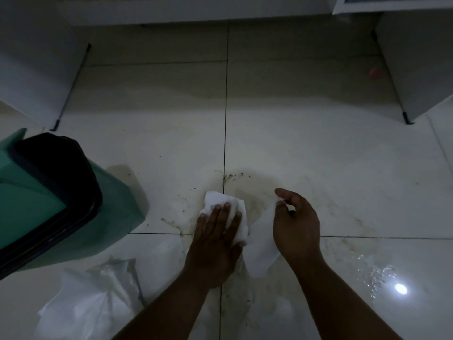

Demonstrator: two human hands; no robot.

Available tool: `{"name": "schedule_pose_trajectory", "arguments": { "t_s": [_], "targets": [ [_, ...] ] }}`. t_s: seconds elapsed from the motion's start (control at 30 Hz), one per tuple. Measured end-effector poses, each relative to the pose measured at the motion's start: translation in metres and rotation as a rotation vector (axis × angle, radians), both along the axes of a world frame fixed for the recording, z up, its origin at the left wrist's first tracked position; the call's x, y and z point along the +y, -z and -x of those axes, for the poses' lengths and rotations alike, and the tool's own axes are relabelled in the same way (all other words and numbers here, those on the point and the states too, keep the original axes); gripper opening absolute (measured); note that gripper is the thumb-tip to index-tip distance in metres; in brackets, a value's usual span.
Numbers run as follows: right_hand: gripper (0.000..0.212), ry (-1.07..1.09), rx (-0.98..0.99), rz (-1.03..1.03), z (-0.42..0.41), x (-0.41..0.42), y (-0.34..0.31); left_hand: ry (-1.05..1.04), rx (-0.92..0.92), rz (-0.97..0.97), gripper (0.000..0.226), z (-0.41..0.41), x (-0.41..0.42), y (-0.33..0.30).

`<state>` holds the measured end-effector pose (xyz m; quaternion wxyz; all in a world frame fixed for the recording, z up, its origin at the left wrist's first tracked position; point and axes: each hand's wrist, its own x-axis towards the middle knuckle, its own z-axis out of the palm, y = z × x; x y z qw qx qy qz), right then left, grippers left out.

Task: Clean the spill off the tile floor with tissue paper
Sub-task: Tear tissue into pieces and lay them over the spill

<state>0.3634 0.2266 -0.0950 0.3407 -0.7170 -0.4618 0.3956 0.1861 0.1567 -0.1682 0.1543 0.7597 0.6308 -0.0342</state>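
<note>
Green bin (115, 204) at left; clear plastic bag (90, 300) below it; white cabinets (414, 65) behind

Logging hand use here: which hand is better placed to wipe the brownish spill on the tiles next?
Left, probably. The left hand already presses a wad of tissue flat onto the spill. The right hand only pinches a loose sheet lifted off the floor.

Bin (61, 192) left of spill (247, 190), tissue (235, 209) on spill

No legible text, labels or numbers anywhere.
</note>
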Motion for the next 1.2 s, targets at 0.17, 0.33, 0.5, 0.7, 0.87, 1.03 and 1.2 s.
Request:
{"name": "schedule_pose_trajectory", "arguments": {
  "t_s": [0.17,0.33,0.5,0.7,0.87,1.03,1.2],
  "targets": [
    [0.032,-0.031,-0.059,0.025,-0.015,-0.006,0.008,-0.258,-0.21,-0.232,0.049,-0.017,0.008,-0.026],
    [0.055,-0.242,-0.32,0.067,-0.036,-0.013,0.03,-0.216,-0.24,-0.27,0.045,-0.042,0.008,-0.029],
    [0.079,-0.398,-0.735,0.106,-0.054,-0.022,0.047,-0.025,-0.111,-0.139,0.057,-0.056,-0.002,-0.011],
    [0.079,-0.533,-0.763,-0.189,-0.041,-0.04,0.055,-0.156,-0.075,-0.116,0.066,-0.05,-0.007,-0.004],
    [0.08,-0.808,-0.824,-0.063,-0.04,-0.07,0.077,-0.138,-0.03,0.021,0.066,-0.034,-0.013,0.005],
    [0.077,-0.816,-0.761,-0.112,-0.034,-0.07,0.074,-0.128,-0.015,0.073,0.065,-0.03,-0.01,0.003],
    [0.078,-0.835,-0.761,-0.117,-0.029,-0.071,0.071,-0.145,-0.048,0.081,0.061,-0.028,-0.008,-0.001]
  ]
}}
